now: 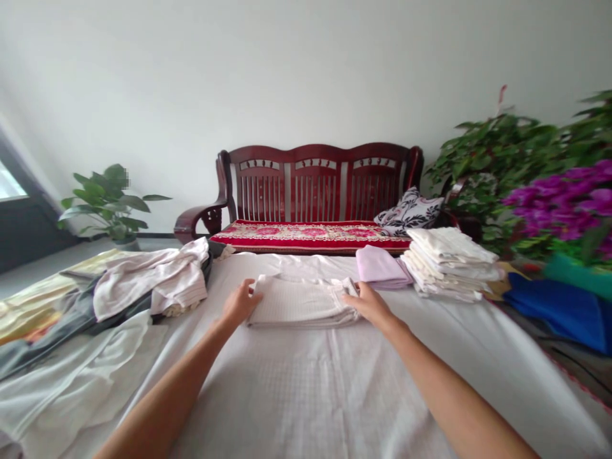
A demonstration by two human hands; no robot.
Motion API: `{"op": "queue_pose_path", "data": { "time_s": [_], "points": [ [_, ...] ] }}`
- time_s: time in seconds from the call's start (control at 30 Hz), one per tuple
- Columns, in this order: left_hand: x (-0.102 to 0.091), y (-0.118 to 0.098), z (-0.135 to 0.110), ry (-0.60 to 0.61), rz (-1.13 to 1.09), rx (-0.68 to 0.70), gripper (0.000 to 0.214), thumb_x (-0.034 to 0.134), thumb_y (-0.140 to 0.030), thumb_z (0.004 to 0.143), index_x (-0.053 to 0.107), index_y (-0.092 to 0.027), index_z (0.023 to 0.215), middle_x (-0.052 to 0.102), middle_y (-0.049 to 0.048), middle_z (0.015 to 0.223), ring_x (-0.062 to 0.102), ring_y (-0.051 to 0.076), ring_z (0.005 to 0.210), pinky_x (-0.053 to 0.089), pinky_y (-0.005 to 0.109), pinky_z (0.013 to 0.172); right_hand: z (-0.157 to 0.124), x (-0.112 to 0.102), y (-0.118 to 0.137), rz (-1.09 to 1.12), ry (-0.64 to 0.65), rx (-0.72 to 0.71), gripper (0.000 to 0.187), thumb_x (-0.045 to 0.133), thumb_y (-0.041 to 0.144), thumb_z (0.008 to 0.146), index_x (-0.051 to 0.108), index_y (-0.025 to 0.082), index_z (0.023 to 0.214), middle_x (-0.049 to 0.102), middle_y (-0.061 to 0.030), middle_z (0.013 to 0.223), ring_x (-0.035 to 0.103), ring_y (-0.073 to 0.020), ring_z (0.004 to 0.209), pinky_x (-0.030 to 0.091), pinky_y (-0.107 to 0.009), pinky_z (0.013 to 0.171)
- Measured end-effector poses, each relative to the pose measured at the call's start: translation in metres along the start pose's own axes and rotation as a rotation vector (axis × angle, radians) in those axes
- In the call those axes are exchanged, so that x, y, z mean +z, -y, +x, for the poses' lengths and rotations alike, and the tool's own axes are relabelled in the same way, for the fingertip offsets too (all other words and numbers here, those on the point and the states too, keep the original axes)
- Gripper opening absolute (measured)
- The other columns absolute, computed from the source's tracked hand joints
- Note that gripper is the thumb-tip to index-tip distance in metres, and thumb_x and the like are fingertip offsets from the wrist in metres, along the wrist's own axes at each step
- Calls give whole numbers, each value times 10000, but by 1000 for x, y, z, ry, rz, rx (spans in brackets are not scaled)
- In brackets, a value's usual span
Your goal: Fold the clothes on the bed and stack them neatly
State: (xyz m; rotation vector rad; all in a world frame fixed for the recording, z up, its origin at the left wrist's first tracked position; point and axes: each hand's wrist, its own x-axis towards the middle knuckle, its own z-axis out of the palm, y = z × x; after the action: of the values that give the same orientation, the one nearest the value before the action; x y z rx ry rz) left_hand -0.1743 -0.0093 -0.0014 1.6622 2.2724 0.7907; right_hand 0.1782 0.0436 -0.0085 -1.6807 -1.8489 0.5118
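Note:
A folded off-white ribbed garment (299, 303) lies flat in the middle of the white cloth (306, 389), its long side facing me. My left hand (242, 302) grips its left end, fingers curled round the edge. At the opposite end, my right hand (366, 301) pinches the right edge near the upper corner. Just beyond my right hand rests a folded lilac garment (382, 266). Beside that rises a stack of folded white and cream garments (447, 262).
Loose, unfolded clothes (153, 280) are heaped on the left. A dark red wooden bench (318, 185) with a patterned cushion (411, 213) stands behind. Blue fabric (559, 309) and purple flowers (564, 204) are at right. One potted plant (112, 204) stands back left.

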Motion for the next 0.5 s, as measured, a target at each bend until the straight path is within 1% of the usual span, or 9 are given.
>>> {"op": "queue_pose_path", "data": {
  "time_s": [0.07, 0.1, 0.17, 0.23, 0.3, 0.33, 0.4, 0.47, 0.5],
  "points": [
    [1, -2, -6, -57, 63, 85, 437, 601, -286, 874, 571, -189, 1298, 673, 118, 1215, 671, 247, 1045, 502, 345, 883, -7, -5, 4, -159, -97, -31, 392, 617, 426, 829, 632, 177, 1131, 725, -130, 1046, 673, -283, 965, 502, -361, 789],
    [2, -5, -8, -86, 78, 141, 419, 574, -267, 888, 578, -194, 1301, 654, 122, 1259, 654, 254, 1098, 497, 362, 924, -12, -9, 8, -220, -162, -97, 367, 588, 379, 857, 628, 172, 1157, 708, -145, 1096, 655, -287, 1019, 493, -376, 840],
    [6, -11, -12, -117, 66, 270, 368, 522, -241, 916, 608, -205, 1272, 650, 108, 1280, 623, 254, 1169, 480, 382, 998, -23, -13, 20, -275, -247, -319, 303, 566, 259, 865, 646, 179, 1145, 689, -137, 1141, 620, -271, 1081, 460, -387, 936],
    [12, -17, -15, -117, 31, 400, 340, 486, -235, 939, 631, -210, 1245, 659, 93, 1282, 598, 246, 1220, 455, 393, 1060, -33, -14, 32, -258, -213, -548, 280, 587, 174, 835, 673, 208, 1100, 694, -94, 1138, 602, -243, 1089, 438, -372, 983],
    [19, -19, -18, -90, 26, 510, 351, 463, -253, 961, 625, -204, 1268, 644, 98, 1323, 546, 249, 1298, 416, 410, 1117, -42, -12, 40, -234, -137, -693, 257, 618, 146, 817, 694, 234, 1046, 705, -58, 1115, 596, -227, 1074, 437, -361, 981],
    [23, -18, -19, -64, 45, 545, 369, 457, -267, 969, 610, -197, 1297, 622, 108, 1361, 508, 258, 1342, 394, 425, 1140, -46, -10, 40, -236, -102, -724, 215, 627, 146, 818, 704, 242, 994, 713, -47, 1080, 601, -223, 1049, 445, -360, 960],
    [30, -15, -23, 0, 112, 572, 418, 464, -312, 978, 569, -180, 1360, 548, 134, 1454, 424, 285, 1416, 343, 469, 1174, -51, -7, 35, -251, -42, -735, 144, 625, 141, 826, 709, 246, 880, 724, -31, 996, 615, -215, 989, 459, -355, 909],
    [34, -10, -24, 59, 165, 559, 456, 493, -354, 970, 550, -179, 1388, 470, 144, 1523, 355, 310, 1458, 296, 510, 1192, -53, -6, 26, -251, 4, -735, 162, 605, 117, 826, 705, 244, 827, 734, -20, 963, 630, -206, 962, 467, -345, 876],
    [34, -9, -23, 88, 158, 550, 458, 507, -363, 962, 560, -184, 1380, 461, 139, 1532, 345, 314, 1464, 282, 519, 1196, -53, -7, 22, -246, 15, -736, 190, 591, 97, 817, 709, 245, 833, 741, -17, 977, 637, -203, 970, 467, -344, 879]
  ]
}}
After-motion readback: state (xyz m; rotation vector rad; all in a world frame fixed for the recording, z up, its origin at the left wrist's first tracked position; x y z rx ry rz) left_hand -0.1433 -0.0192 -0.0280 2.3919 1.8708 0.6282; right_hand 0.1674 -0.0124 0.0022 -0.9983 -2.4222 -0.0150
